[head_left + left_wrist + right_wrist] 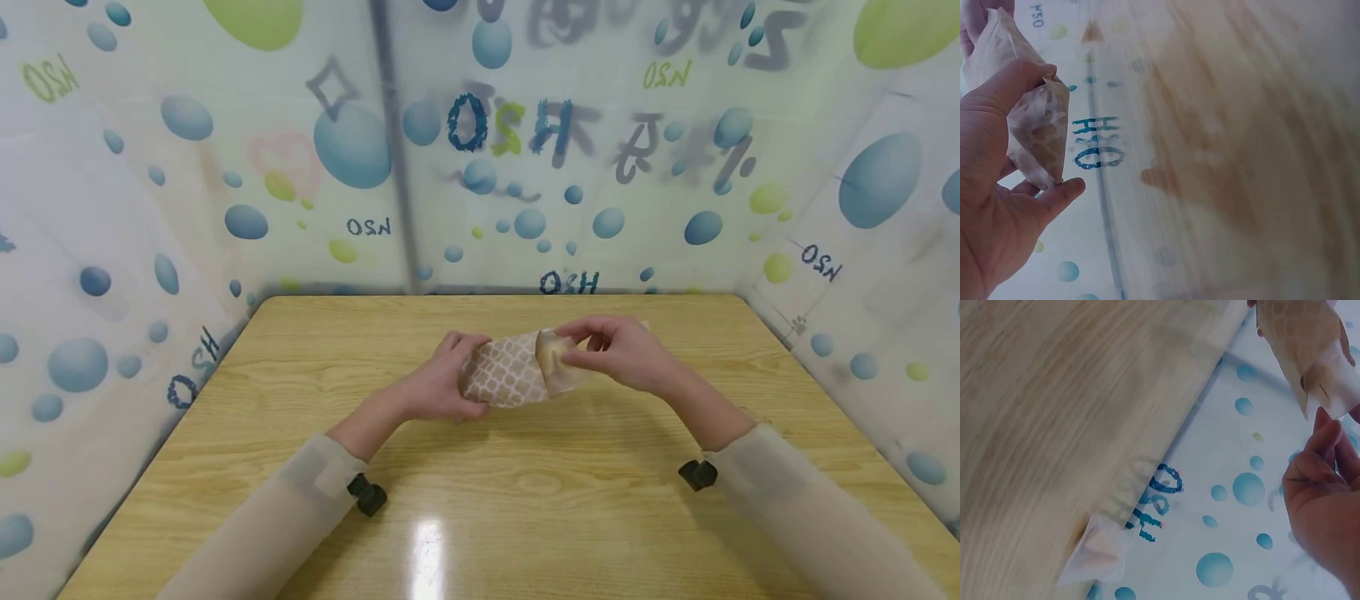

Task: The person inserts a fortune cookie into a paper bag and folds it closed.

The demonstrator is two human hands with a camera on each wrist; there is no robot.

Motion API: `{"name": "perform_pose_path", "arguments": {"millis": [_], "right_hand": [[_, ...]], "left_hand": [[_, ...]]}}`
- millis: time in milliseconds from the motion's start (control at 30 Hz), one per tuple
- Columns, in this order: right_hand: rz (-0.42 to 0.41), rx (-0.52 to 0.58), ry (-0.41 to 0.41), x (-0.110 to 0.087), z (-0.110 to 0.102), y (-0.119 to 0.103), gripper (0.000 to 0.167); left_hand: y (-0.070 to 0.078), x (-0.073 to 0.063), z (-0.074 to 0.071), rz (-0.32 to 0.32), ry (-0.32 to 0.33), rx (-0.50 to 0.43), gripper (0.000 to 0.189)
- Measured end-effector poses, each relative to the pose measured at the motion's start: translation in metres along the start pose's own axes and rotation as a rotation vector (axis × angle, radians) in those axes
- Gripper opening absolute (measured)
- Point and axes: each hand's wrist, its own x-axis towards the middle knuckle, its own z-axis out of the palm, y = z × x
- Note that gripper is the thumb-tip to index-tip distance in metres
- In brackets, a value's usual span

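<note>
My left hand grips a brown paper bag with a white lattice pattern around its closed end, thumb on one edge and fingers on the other. The bag lies sideways above the wooden table, its mouth toward the right. At that mouth, my right hand pinches a clear-wrapped packet with a pale yellow-brown food inside, partly within the bag. In the left wrist view the bag's folded end shows between thumb and fingers. The right wrist view shows the fingertips on the wrapper's end.
Another translucent packet with pale orange-brown contents lies on the table, seen in the right wrist view. Walls of printed sheeting with bubbles and lettering rise at the table's back and sides. Dark wrist mounts hang below both cuffs.
</note>
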Motion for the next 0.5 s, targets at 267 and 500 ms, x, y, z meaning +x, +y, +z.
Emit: {"name": "perform_pose_path", "arguments": {"millis": [267, 500], "right_hand": [[-0.008, 0.04, 0.049, 0.002, 0.017, -0.005, 0.037], [-0.035, 0.05, 0.045, -0.001, 0.013, 0.0, 0.042]], "left_hand": [[-0.002, 0.003, 0.001, -0.02, 0.009, -0.002, 0.101], [-0.001, 0.0, 0.0, -0.021, 0.026, -0.003, 0.101]]}}
